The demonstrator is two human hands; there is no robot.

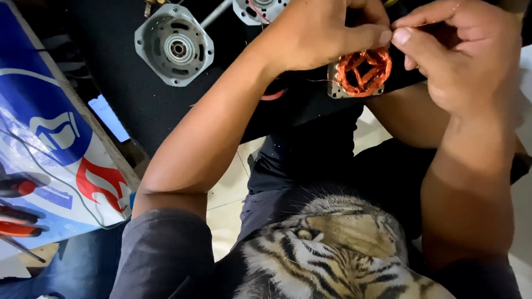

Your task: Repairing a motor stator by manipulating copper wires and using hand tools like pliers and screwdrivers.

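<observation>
**benchrat:** Starting far left, there's a glossy printed banner (55, 149) in blue, white and red draped over a surface, with a couple of red-handled tools (19, 207) lying on it. Next over, on the black mat (127, 83) covering the bench, sits a grey cast-metal motor end cover (174, 45), squarish with rounded corners and a round bearing seat in the middle.

**coilguy:** And the hands?

**benchrat:** Left forearm runs up diagonally from a bent elbow, and the left hand (318, 33) is curled over, thumb and forefinger pressed together. Right hand (460, 52) comes in from the other side, arm bent steeply, its fingertips pinched right against the left ones. Looks like a thin copper wire (438, 17) between them, pretty hard to make out though.

**coilguy:** Where's the winding?

**benchrat:** Just below the fingertips, at the mat's edge: a stator (360, 73), shiny orange-copper coils looped in a ring on a steel core.
</observation>
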